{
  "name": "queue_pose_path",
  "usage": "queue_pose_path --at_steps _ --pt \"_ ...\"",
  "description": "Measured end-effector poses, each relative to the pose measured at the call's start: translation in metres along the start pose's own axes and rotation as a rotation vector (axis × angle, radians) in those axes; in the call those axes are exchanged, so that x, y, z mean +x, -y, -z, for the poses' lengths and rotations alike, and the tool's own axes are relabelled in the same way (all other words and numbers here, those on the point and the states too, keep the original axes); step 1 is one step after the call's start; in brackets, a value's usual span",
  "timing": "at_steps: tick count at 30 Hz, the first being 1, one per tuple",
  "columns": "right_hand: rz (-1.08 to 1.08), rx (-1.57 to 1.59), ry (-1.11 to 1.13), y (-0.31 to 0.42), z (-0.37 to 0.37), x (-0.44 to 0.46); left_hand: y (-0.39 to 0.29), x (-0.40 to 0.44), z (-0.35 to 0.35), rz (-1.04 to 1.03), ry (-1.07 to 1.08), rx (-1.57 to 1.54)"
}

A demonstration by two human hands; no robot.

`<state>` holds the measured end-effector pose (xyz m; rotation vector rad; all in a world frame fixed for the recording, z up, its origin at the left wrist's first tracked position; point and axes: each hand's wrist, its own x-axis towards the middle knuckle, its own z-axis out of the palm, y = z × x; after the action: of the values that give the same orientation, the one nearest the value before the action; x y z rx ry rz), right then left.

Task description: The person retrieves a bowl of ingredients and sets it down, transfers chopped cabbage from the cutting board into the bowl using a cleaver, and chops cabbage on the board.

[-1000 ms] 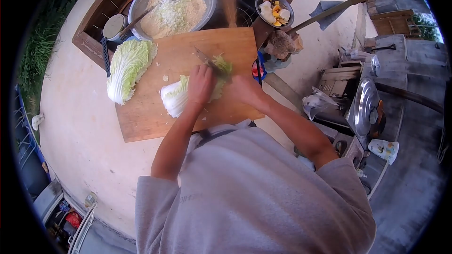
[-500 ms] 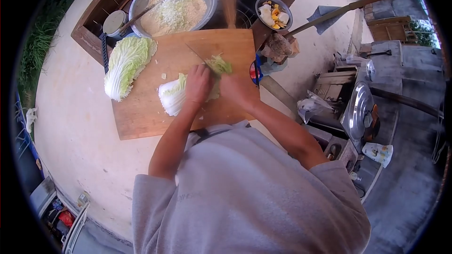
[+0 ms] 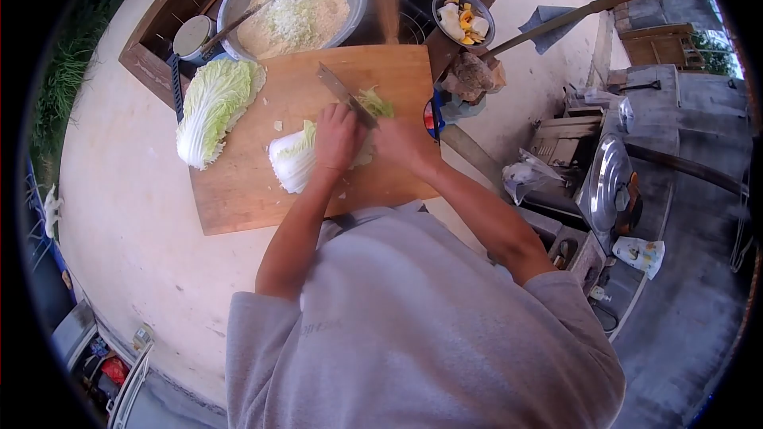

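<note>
On a wooden cutting board (image 3: 238, 200) my left hand (image 3: 338, 139) presses down on a piece of cabbage (image 3: 292, 160), fingers bent beside the blade. My right hand (image 3: 397, 143) is closed round the handle of a knife (image 3: 342, 89), whose blade points up and to the left, next to my left fingertips. Shredded green leaf (image 3: 375, 102) lies just beyond the knife. A larger cabbage piece (image 3: 214, 115) rests at the board's left edge. Small white bits are scattered on the wood.
Behind the board, a large basin (image 3: 359, 1) holds crumbly meal and chopped greens. A small bowl (image 3: 489, 30) of yellow and white pieces stands right of it, near a brush (image 3: 386, 12) and a jar (image 3: 192, 36). A metal lid (image 3: 610, 183) is at the right.
The knife has shifted slightly and its blade face now shows more clearly. My left hand still rests on the cabbage. The view has moved a little.
</note>
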<state>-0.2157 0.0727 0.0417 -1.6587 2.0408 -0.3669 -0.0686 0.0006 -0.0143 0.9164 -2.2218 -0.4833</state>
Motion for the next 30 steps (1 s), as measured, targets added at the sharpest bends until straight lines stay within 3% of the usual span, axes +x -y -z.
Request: queue_pose_path --at_steps 5,8,12,18,21,24,28,30 --pt "0.044 -0.04 0.185 -0.015 0.031 -0.014 -0.003 0.004 0.004 0.022 0.007 0.026" --pt "-0.089 -0.057 0.213 0.004 0.027 -0.012 0.0 0.004 0.002 -0.003 -0.002 0.005" --pt "0.017 0.043 -0.025 0.008 0.001 0.003 -0.004 0.007 0.002 0.016 -0.035 -0.015" --pt "-0.018 0.0 0.152 0.0 0.037 -0.024 -0.001 0.002 0.001 0.017 -0.009 0.031" --pt "0.006 -0.002 0.105 -0.016 -0.013 -0.013 0.0 0.001 -0.001 0.046 -0.03 -0.026" --pt "-0.041 0.017 0.004 0.0 -0.024 -0.001 -0.005 0.002 0.004 0.089 0.034 -0.002" --pt "0.02 0.016 -0.029 -0.007 -0.026 -0.005 0.001 -0.004 0.033 0.031 0.305 -0.01" --pt "0.029 -0.014 -0.013 -0.007 -0.028 -0.006 0.004 -0.01 0.04 -0.01 0.251 -0.047"
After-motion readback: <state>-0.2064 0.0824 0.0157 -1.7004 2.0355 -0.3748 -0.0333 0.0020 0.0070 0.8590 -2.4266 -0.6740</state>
